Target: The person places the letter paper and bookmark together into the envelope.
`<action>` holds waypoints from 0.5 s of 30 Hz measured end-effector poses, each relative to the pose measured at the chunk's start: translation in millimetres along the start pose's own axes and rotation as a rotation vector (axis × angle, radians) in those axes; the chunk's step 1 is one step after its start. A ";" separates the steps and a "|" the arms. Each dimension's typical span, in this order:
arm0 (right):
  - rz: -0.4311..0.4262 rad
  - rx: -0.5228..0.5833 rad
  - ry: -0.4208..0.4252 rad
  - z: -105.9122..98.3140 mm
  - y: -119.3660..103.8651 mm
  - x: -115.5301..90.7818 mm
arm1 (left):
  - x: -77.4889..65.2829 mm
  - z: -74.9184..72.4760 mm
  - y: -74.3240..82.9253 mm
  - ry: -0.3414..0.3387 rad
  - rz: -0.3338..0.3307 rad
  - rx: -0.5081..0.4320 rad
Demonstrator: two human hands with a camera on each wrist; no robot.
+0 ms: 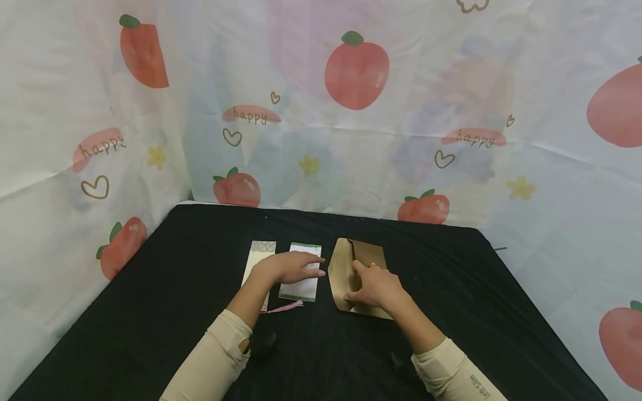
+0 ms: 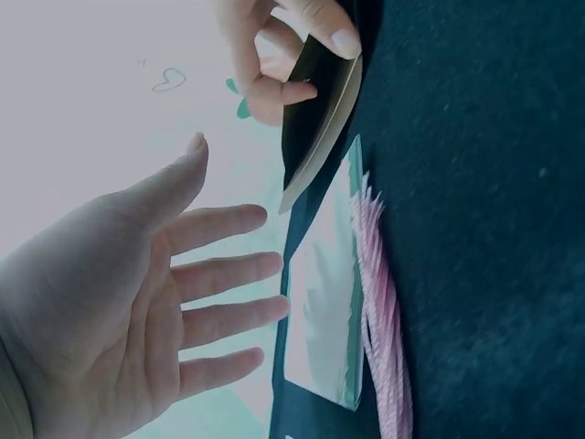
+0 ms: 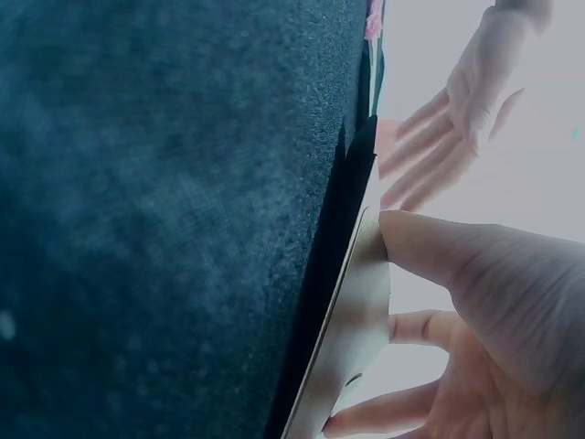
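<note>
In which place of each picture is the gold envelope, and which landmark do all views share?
Head: gold envelope just right of centre, lower half.
Left wrist: upper part, slightly right of centre.
Right wrist: mostly lower half, right of centre, reaching the bottom edge.
Shared landmark: the right hand, touching the envelope in every view.

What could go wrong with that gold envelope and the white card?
The right hand grips the gold envelope, so pulling hard might crease it. The left hand hovers over the white card and may knock it crooked. The pink tassel lies close by and might get snagged.
</note>
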State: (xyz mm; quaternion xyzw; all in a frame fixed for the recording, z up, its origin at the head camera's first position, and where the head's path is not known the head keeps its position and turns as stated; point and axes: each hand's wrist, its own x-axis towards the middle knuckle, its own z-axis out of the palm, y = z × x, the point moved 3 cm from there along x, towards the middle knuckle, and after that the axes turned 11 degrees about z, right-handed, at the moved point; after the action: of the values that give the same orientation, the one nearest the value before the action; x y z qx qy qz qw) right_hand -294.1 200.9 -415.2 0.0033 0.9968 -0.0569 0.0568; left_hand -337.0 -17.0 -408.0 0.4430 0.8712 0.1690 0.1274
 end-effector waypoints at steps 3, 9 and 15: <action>-0.004 0.002 0.004 0.4 -0.1 0.2 | -3.0 -2.4 -3.4 0.014 -0.009 -0.005; -0.009 0.005 0.009 -0.3 -0.5 -1.4 | -6.6 -5.9 -10.5 0.031 -0.043 -0.010; -0.013 0.011 0.007 -2.9 -1.6 -2.4 | -10.3 -8.5 -18.1 0.045 -0.078 -0.006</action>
State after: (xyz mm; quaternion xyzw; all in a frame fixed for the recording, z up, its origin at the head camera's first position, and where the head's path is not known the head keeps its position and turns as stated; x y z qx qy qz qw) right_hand -292.1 199.6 -411.9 -0.0028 0.9966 -0.0629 0.0527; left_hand -347.4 -36.9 -406.9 0.4045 0.8899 0.1764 0.1156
